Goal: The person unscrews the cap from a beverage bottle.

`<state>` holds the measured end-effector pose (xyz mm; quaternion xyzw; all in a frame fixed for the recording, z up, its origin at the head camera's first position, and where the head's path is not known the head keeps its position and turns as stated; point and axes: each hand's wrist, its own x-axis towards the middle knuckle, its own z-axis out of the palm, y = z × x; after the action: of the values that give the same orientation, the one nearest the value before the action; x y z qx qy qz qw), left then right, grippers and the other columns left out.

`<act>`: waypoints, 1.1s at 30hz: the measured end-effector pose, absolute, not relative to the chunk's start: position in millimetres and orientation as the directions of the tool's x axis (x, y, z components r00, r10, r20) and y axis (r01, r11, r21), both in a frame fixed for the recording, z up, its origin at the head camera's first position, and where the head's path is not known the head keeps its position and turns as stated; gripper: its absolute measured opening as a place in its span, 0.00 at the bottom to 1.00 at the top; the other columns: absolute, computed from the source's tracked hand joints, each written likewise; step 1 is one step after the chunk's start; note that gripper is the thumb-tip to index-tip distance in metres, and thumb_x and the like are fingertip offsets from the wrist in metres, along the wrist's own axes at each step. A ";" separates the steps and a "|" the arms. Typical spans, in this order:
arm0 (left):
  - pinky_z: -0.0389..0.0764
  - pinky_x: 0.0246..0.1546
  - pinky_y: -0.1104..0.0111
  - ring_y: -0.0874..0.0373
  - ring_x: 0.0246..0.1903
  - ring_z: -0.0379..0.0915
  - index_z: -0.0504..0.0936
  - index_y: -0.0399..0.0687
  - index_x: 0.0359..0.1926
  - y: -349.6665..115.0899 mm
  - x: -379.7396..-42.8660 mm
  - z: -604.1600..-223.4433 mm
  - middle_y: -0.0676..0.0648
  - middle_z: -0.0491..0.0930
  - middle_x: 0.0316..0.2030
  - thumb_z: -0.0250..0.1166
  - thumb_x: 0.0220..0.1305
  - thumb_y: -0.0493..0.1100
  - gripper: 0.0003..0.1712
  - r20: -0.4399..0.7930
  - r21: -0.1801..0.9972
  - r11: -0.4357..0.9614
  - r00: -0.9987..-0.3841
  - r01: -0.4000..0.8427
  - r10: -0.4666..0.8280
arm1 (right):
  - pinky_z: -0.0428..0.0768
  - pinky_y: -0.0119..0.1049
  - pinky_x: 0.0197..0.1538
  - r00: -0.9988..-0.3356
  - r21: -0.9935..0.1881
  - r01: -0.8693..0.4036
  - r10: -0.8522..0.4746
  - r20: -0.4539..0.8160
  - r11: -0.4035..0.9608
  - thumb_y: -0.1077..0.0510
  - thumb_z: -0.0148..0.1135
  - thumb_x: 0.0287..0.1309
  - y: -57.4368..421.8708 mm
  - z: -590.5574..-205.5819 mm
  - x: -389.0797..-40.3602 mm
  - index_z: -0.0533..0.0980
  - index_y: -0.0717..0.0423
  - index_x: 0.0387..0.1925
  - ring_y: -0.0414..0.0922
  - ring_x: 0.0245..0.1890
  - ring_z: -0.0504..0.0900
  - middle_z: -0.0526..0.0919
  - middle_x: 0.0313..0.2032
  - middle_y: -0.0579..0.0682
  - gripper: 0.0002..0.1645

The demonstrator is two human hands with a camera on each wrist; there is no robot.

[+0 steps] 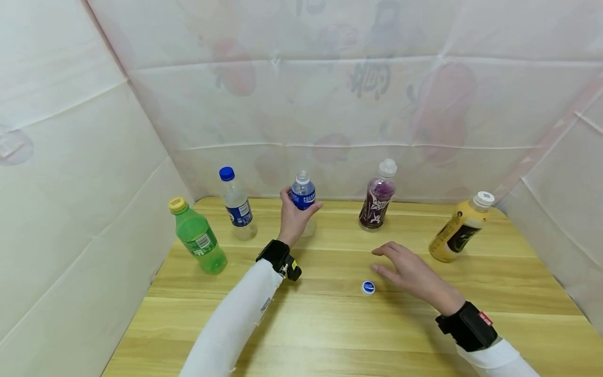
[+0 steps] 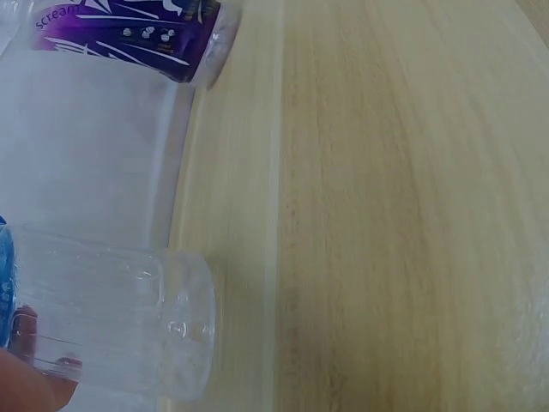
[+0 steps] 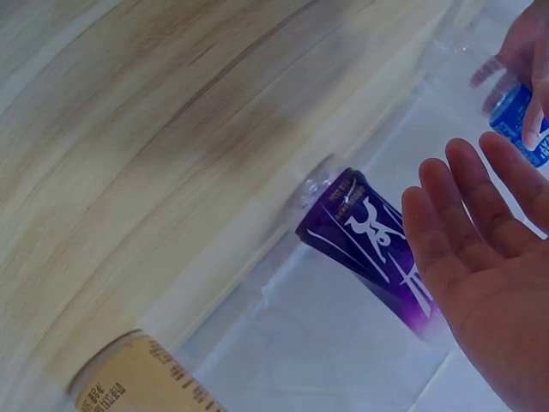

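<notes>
My left hand (image 1: 294, 217) grips a clear bottle with a blue label (image 1: 303, 195) round its upper part. That bottle has no cap on its neck and stands upright near the table's back edge. In the left wrist view its clear lower part (image 2: 111, 300) shows, with fingertips around it at the lower left. My right hand (image 1: 410, 272) hovers over the table with relaxed fingers and holds nothing. Just left of it a small white cap with a blue top (image 1: 368, 287) lies on the wood. The right wrist view shows this hand (image 3: 489, 249) with its fingers extended.
On the left stand a green bottle with a yellow cap (image 1: 201, 238) and a clear bottle with a blue cap (image 1: 238, 207). A purple bottle (image 1: 377, 201) and a yellow bottle with a white cap (image 1: 459, 230) stand to the right. Pale sheets (image 1: 292, 104) surround the wooden table (image 1: 320, 330).
</notes>
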<state>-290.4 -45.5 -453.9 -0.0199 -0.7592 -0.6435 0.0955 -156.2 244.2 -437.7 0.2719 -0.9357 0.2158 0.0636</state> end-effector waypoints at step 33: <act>0.57 0.74 0.42 0.42 0.78 0.49 0.59 0.41 0.78 -117.1 -216.2 -437.6 0.44 0.50 0.81 0.69 0.66 0.58 0.49 0.231 0.799 0.555 -0.970 0.232 0.072 | 0.61 0.72 0.68 -0.904 -0.531 -0.335 -0.106 0.415 0.778 0.45 0.57 0.76 246.8 -403.2 -192.5 0.54 0.65 0.78 0.73 0.72 0.59 0.57 0.76 0.70 0.44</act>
<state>-216.2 -117.1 -437.6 -0.0865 -0.8775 -0.4638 0.0860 -192.5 246.8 -403.2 0.1191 -0.9248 0.3109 0.1842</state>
